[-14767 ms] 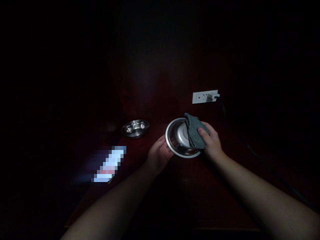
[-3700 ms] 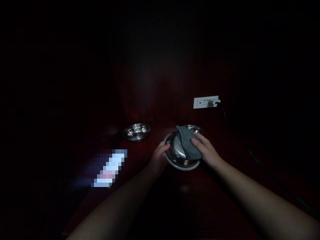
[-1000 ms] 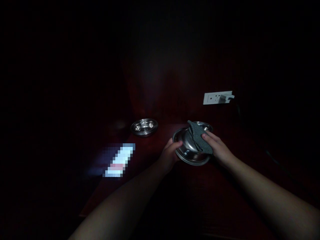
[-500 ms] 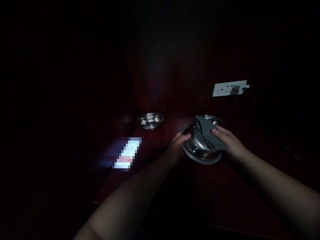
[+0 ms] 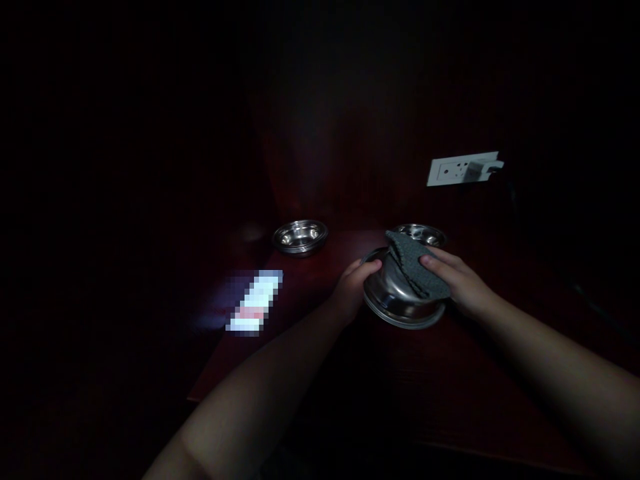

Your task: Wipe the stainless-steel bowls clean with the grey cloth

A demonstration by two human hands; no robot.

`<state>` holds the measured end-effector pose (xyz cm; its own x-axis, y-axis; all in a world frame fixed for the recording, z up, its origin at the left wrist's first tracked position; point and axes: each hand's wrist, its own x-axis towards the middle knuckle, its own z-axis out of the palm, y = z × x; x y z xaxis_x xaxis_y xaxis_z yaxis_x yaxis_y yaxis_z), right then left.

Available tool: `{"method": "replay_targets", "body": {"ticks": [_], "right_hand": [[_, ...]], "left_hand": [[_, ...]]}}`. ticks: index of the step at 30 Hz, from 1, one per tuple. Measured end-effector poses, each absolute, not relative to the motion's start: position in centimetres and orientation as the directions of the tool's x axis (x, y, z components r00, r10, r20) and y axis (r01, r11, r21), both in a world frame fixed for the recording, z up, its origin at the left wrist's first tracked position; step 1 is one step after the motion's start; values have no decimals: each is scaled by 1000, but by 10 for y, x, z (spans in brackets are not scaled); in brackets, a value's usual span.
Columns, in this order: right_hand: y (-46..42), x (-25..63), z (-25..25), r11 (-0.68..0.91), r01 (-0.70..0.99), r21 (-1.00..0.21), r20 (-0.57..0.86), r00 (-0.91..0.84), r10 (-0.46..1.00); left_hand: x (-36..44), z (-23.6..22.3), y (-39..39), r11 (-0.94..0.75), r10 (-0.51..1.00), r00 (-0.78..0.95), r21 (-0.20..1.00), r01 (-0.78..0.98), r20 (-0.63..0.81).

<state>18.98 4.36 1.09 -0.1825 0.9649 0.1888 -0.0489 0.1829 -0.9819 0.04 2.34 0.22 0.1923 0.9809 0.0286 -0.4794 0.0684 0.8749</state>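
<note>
A shiny steel bowl [image 5: 395,293] is held tilted above the table, its outer base turned up toward me. My left hand [image 5: 353,287] grips its left rim, thumb on the outside and the other fingers hidden underneath. Against the bowl's right side my right hand [image 5: 457,280] presses a folded dark grey cloth [image 5: 417,263], thumb lying on top of it. Behind the cloth stands another steel bowl [image 5: 423,233], partly covered from view. A stack of steel bowls [image 5: 300,239] rests farther left on the table.
The dark red table [image 5: 215,380] has its left edge near my left forearm. A bright blurred-out screen [image 5: 255,303] lies by that edge. On the back wall is a white socket plate [image 5: 450,170] with a plug [image 5: 487,170] in it. Much of the surroundings is dark.
The view has tipped slightly, so the socket and the bowls behind sit a little higher. Both hands keep their hold on the bowl and cloth, with hardly any shift.
</note>
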Motion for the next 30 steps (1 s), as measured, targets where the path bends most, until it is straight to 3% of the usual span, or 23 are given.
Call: {"method": "replay_targets", "body": {"ticks": [30], "right_hand": [[40, 188, 16, 196, -22, -980, 196, -225, 955]], "left_hand": [[1, 12, 16, 95, 986, 166, 878, -470, -18]]}}
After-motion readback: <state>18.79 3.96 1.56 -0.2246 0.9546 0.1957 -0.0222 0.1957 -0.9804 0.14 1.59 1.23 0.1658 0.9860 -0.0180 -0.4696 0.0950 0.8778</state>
